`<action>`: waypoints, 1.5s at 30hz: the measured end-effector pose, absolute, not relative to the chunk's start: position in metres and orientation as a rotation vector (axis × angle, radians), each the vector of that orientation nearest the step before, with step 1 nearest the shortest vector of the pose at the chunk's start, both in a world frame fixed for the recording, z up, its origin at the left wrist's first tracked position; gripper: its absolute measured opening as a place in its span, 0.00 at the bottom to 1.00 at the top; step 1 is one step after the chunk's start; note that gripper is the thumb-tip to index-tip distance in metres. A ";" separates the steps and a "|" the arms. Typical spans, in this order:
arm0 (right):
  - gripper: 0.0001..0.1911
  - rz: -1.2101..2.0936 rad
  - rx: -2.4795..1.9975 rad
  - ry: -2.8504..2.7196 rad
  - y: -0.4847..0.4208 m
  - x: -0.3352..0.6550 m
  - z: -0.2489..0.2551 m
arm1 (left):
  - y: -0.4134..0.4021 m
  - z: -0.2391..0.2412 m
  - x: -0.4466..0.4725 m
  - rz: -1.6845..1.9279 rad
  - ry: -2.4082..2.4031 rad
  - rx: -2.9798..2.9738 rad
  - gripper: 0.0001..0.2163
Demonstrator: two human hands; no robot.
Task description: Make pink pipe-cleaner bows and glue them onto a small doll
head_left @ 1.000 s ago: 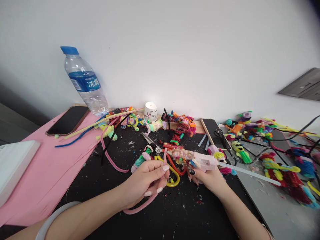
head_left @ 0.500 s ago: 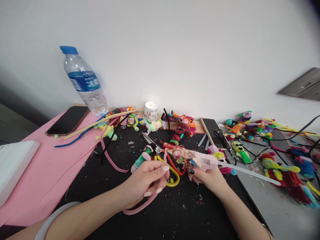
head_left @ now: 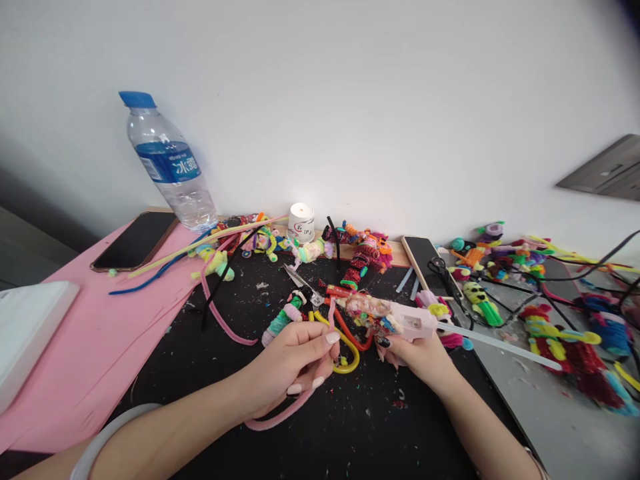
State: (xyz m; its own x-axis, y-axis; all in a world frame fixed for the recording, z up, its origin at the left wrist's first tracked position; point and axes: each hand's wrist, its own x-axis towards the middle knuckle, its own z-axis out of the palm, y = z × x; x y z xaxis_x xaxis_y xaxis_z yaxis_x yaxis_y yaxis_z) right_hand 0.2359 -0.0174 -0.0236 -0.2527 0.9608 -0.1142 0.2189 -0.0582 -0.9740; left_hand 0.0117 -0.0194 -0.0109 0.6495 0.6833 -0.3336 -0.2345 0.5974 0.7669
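L hand [head_left: 305,360] has the pink stem [head_left: 280,421] pinched btwn thumb and fingers, short end poking up and the long tail looping out under my palm. R hand [head_left: 413,353] is wrapped around the glue gun [head_left: 417,321], nose pointing left, right by the top of the stem – can't tell from this angle if they're actually touching. Can't see what my trigger finger's doing either, it's hidden. Gun's front half is caked in colored gunk, and a long glue stick [head_left: 500,347] sticks out the back.

All this is over the black mat [head_left: 360,440], w/ bits of fluff everywhere. Just behind my L hand there's a green doll [head_left: 285,320] lying tilted, plus the scissors [head_left: 306,287], blades pointing away and left. Yellow loop [head_left: 354,365] and red loop [head_left: 363,345] lie btwn my hands.

Farther back by the wall: paper cup [head_left: 301,225] upside down, more dolls [head_left: 364,260] near it, a water bottle [head_left: 170,163] off to the left w/ a dark phone [head_left: 135,241] beside it on the pink sheet [head_left: 85,327]. 2nd phone, the white-edged one [head_left: 424,257], is back right – then a whole pile of finished-looking figures [head_left: 480,303] w/ black cable [head_left: 600,263] nearby.
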 end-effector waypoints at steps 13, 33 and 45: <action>0.20 1.326 -1.323 -1.530 -0.017 0.234 -0.021 | -0.019 -0.009 0.011 0.543 0.685 0.767 0.12; 0.20 1.398 -1.379 -1.514 -0.021 0.237 -0.025 | -0.019 -0.013 0.011 0.604 0.663 0.721 0.12; 0.20 1.362 -1.352 -1.573 -0.021 0.238 -0.029 | -0.019 -0.012 0.010 0.602 0.641 0.723 0.12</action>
State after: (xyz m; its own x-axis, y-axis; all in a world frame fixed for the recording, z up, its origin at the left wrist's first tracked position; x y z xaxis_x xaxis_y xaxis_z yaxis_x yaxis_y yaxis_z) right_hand 0.2383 -0.0206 -0.0289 -0.2585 0.9548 -0.1465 0.2814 -0.0707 -0.9570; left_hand 0.0104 -0.0189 -0.0124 0.6530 0.6882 -0.3161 -0.2723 0.6029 0.7499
